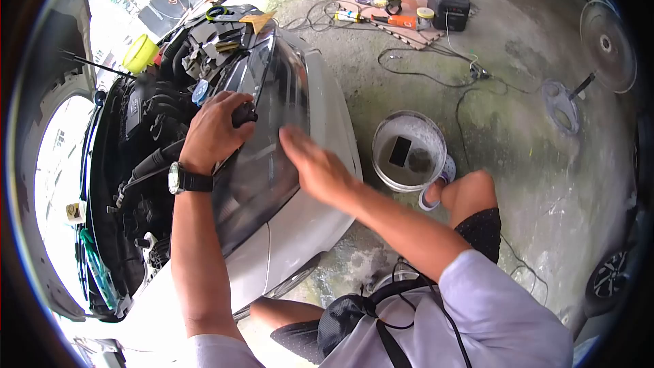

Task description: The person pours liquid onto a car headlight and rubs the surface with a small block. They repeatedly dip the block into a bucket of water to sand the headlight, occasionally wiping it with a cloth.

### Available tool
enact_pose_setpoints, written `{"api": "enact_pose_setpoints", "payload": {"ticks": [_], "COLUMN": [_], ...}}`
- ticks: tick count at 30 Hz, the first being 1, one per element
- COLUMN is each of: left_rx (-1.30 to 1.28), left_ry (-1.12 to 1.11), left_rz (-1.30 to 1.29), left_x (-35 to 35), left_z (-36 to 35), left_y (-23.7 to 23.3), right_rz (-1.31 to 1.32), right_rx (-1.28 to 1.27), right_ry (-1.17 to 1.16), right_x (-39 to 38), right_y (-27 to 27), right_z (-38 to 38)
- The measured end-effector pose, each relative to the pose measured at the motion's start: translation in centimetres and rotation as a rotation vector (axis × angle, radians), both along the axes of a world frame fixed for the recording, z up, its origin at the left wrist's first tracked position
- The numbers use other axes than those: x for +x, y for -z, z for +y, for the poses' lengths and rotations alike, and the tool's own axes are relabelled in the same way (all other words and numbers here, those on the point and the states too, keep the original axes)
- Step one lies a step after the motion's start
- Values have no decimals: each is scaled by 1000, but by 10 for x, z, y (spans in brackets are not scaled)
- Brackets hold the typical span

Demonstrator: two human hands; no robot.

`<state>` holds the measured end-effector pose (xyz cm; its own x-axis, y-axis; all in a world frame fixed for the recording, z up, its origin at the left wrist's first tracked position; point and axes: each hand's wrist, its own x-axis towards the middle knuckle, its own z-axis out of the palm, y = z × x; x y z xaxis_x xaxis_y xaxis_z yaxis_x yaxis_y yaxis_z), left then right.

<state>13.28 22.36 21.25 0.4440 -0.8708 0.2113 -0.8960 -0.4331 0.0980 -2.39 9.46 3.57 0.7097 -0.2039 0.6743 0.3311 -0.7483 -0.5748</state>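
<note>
Hands rest on the big dark shiny headlight (262,136) of a white car (334,123). The headlight sits at the car's front corner, beside the open engine bay (146,129). The left hand (214,129) wears a black wristwatch (178,178), and its fingers curl tight over the headlight's top edge. The right hand (317,167) is open and flat, looks blurry, and lies on the lens lower down. The two hands are apart. A round white bucket (409,153) of grey water stands on the wet concrete floor (518,116), near the car.
</note>
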Motion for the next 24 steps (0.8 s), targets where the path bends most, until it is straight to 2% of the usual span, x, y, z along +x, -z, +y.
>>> {"api": "enact_pose_setpoints", "payload": {"ticks": [3,5,7,10,14,18,22,24], "left_rx": [-18,17,-9,-12,6,-8,-14,8], "left_ry": [-20,-23,-21,-13,-43,-26,-14,-17], "left_rz": [15,-2,-10,-25,27,-31,2,2], "left_x": [-5,-2,0,-1,-3,-3,1,-3], "left_z": [-3,-3,-4,-1,-2,-2,-1,0], "left_y": [-9,-6,-7,-2,-5,-4,-2,-2], "right_rz": [58,41,-23,-76,110,-16,-38,68], "right_rx": [58,78,-50,-59,60,-45,-13,86], "right_ry": [32,30,49,-26,38,26,-17,46], "right_x": [51,35,-4,-19,45,-2,9,40], "right_y": [-11,-4,4,5,-7,0,9,-2], "right_z": [-30,-12,21,19,-31,19,-2,-20]}}
